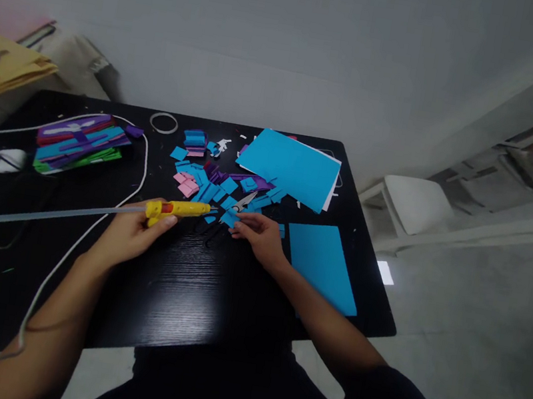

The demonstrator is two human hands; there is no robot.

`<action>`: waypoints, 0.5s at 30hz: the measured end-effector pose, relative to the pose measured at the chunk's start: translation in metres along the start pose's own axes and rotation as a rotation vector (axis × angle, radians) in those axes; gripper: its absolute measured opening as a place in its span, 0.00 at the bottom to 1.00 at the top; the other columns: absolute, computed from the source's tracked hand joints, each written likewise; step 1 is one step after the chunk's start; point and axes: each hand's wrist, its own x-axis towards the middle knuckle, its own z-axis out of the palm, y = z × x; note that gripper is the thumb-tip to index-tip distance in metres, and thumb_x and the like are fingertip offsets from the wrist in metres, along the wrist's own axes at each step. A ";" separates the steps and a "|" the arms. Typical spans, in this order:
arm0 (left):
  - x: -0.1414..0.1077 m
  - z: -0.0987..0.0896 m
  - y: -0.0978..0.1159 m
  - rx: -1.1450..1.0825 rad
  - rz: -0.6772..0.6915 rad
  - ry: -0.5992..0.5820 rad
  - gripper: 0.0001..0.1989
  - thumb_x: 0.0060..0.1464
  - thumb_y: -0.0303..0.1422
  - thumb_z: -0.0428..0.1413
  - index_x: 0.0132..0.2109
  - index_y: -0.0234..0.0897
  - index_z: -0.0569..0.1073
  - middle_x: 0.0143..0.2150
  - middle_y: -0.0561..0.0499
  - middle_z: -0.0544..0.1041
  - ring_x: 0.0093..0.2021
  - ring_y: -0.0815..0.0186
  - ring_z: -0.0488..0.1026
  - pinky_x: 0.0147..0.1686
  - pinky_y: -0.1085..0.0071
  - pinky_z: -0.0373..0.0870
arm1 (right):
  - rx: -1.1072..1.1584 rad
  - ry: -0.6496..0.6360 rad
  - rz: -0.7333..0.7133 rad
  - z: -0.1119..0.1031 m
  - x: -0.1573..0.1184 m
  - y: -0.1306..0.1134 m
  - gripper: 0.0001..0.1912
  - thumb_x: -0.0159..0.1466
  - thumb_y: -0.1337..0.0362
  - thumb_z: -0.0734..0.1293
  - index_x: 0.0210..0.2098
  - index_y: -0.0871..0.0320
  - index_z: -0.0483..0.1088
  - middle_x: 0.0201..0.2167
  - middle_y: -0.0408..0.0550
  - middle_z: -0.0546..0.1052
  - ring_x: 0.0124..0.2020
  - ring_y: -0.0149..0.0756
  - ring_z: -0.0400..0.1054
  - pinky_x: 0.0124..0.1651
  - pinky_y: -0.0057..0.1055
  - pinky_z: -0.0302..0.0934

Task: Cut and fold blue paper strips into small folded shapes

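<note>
My left hand (137, 233) is wrapped round a yellow glue gun (179, 208), its nozzle pointing right. A long translucent glue stick (61, 218) sticks out of the gun's back end. Just right of the nozzle, my right hand (261, 236) pinches a small blue paper piece (230, 218) between thumb and fingers. Under and behind that piece lie scissors (244, 201), blades pointing away, with dark handles hard to make out against the table. Around them spreads a heap of cut paper pieces in blue, purple and pink (186, 184).
Blue sheets (292, 166) lie at the back right, another blue sheet (321, 265) by my right forearm. At left are bundled coloured strips (80, 142), a white cable (144, 167) looping over the black table (169, 305), and a phone (5, 232). A tape ring (164, 123) lies at the back.
</note>
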 end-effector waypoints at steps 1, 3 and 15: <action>0.000 0.001 0.000 0.013 0.003 -0.015 0.19 0.56 0.49 0.55 0.37 0.36 0.77 0.32 0.48 0.78 0.29 0.62 0.72 0.29 0.68 0.68 | 0.002 -0.007 -0.001 0.001 0.000 0.000 0.21 0.49 0.54 0.81 0.38 0.58 0.80 0.31 0.46 0.83 0.33 0.40 0.80 0.40 0.38 0.78; 0.001 0.003 0.001 0.045 0.008 -0.039 0.19 0.56 0.50 0.55 0.34 0.37 0.76 0.26 0.51 0.74 0.24 0.64 0.68 0.25 0.70 0.64 | 0.000 -0.015 -0.004 0.003 0.000 0.000 0.21 0.49 0.53 0.81 0.39 0.58 0.80 0.31 0.45 0.83 0.33 0.39 0.80 0.39 0.38 0.78; 0.005 0.008 0.004 0.005 0.070 -0.031 0.18 0.54 0.50 0.59 0.28 0.40 0.76 0.21 0.52 0.72 0.20 0.64 0.66 0.22 0.70 0.60 | -0.038 -0.038 -0.019 0.005 -0.003 0.002 0.21 0.51 0.52 0.80 0.39 0.57 0.80 0.31 0.45 0.83 0.35 0.41 0.81 0.42 0.41 0.79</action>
